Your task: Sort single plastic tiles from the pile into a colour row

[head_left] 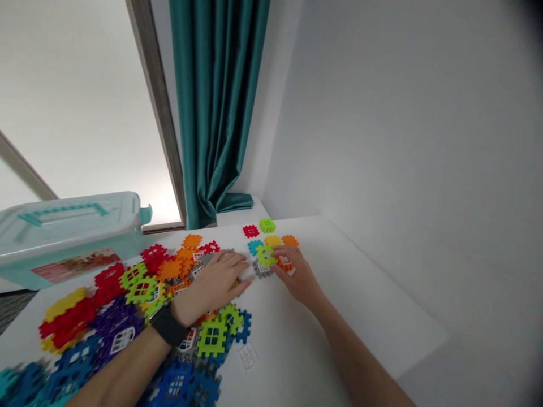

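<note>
My right hand (297, 277) pinches the edge of a lime-green notched plastic building tile (265, 256) between thumb and fingers. This tile is held over a grey window tile (262, 269), and an orange window tile (285, 263) is partly hidden by the fingers. Close by lie a yellow tile (272, 240), a light-blue tile (255, 246) and another orange tile (291, 240). Over the right side of a mixed pile, my left hand (214, 282) rests with fingers stretched out and slightly apart. Grey tiles under it are mostly covered, so contact with them is unclear.
Coloured tiles spread across the left of the white table (297, 350). A lidded teal storage box (85, 226) stands at back left. Red (250, 231) and lime-green (267, 225) tiles sit near the far edge. Behind hangs a green curtain (216, 113); a wall (382, 141) borders the right.
</note>
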The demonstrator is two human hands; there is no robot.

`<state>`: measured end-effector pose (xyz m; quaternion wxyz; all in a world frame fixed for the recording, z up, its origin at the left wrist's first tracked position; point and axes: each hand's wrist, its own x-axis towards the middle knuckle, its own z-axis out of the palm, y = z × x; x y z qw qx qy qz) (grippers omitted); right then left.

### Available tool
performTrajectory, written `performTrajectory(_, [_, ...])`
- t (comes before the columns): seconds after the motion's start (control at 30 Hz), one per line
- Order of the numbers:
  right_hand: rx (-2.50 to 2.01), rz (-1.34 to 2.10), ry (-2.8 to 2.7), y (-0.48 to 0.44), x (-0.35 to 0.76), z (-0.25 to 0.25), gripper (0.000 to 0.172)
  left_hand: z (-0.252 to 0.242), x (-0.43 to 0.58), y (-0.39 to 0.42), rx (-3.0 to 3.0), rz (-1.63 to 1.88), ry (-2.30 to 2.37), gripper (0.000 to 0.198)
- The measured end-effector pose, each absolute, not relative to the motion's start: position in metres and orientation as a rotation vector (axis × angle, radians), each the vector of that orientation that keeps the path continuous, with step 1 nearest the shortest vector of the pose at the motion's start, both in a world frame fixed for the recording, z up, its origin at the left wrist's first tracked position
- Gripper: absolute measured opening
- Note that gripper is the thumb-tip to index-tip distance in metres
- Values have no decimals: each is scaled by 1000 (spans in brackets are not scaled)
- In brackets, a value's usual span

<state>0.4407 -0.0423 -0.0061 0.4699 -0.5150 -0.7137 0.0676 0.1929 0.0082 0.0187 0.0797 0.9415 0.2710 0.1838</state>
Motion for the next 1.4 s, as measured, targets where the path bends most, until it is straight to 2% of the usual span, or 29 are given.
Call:
performTrajectory(0.23, [-1303, 143, -1786, 1, 474, -1, 14, 8, 186, 16, 2825, 582, 800, 30])
performTrajectory(0.47, [-1453, 186, -1799, 56, 504, 10, 20, 4, 188, 15, 2841, 469, 816, 32])
performTrajectory(0.77, [-1447, 209, -1852, 107, 516, -1, 20, 0, 189, 16, 2818, 464, 841, 27])
performTrajectory(1.03, [-1426, 273, -1918, 117, 523, -13, 18, 6, 190, 13, 2832, 296, 912, 29])
performTrajectory(1.4, [-1462, 282, -1943, 117, 521, -21, 15, 2, 191, 15, 2832, 318, 911, 29])
